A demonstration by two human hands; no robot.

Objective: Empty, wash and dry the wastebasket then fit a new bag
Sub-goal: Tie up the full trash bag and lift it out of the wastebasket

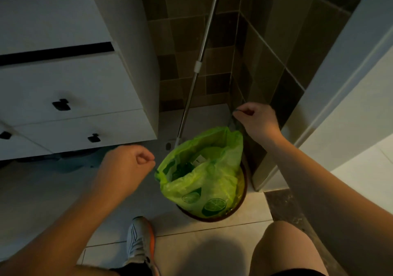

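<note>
A green plastic bag (212, 175) printed with lime slices stands half out of a dark round wastebasket (240, 203) on the tiled floor. Its mouth is stretched open, and waste shows inside it. My left hand (127, 165) pinches the bag's thin handle at the left edge. Further back, my right hand (257, 120) is raised above the bag and pinches the other handle, which is pulled taut. Most of the basket is hidden by the bag.
A white cabinet (74, 97) with black drawer knobs stands at the left. A metal mop pole (197, 67) leans in the tiled corner behind the basket. A white door frame (331, 97) is at the right. My shoe (138, 246) and knee (285, 250) are below.
</note>
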